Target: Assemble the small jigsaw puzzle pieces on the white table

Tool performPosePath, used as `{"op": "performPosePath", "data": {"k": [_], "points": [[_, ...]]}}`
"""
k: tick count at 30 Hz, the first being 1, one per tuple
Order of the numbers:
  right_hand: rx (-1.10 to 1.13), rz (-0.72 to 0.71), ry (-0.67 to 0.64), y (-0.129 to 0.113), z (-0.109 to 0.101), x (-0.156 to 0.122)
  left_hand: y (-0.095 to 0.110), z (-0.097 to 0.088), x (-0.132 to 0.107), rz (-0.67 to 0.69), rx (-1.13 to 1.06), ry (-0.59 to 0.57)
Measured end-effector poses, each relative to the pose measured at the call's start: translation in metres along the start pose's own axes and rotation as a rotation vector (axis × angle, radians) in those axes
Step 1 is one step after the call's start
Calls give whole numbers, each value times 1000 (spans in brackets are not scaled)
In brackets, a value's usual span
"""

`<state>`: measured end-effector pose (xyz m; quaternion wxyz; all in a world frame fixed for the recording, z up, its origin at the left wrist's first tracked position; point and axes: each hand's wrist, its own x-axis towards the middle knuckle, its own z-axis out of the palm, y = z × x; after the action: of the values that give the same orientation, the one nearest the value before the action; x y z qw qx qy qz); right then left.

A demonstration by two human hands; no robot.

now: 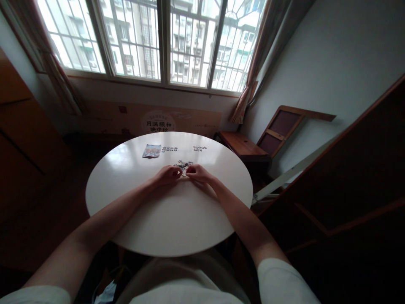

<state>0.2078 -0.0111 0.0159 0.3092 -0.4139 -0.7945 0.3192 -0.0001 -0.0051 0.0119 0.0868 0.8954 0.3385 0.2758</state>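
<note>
A small heap of jigsaw puzzle pieces (183,164) lies on the white round table (177,215), between and just beyond my hands. At the heap's left edge is my left hand (171,173), fingers curled with thumb and forefinger close together. My right hand (196,172) sits at the right edge, its fingers also pinched. Whatever either hand pinches is too small to make out. Farther back, one group of laid-out pieces (170,149) is in rows on the left, and a smaller group (199,148) is on the right.
A colourful printed packet or picture sheet (152,151) lies left of the sorted pieces. Beyond the table's right edge stand a wooden bench (242,142) and a wooden framed chair back (278,128). A long printed box (186,118) is under the barred window.
</note>
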Motion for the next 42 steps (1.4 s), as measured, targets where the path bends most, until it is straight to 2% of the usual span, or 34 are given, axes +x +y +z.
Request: {"op": "performPosePath", "data": {"k": [42], "points": [[-1, 1, 6, -4, 0, -1, 1, -1, 0, -26, -26, 2]]}}
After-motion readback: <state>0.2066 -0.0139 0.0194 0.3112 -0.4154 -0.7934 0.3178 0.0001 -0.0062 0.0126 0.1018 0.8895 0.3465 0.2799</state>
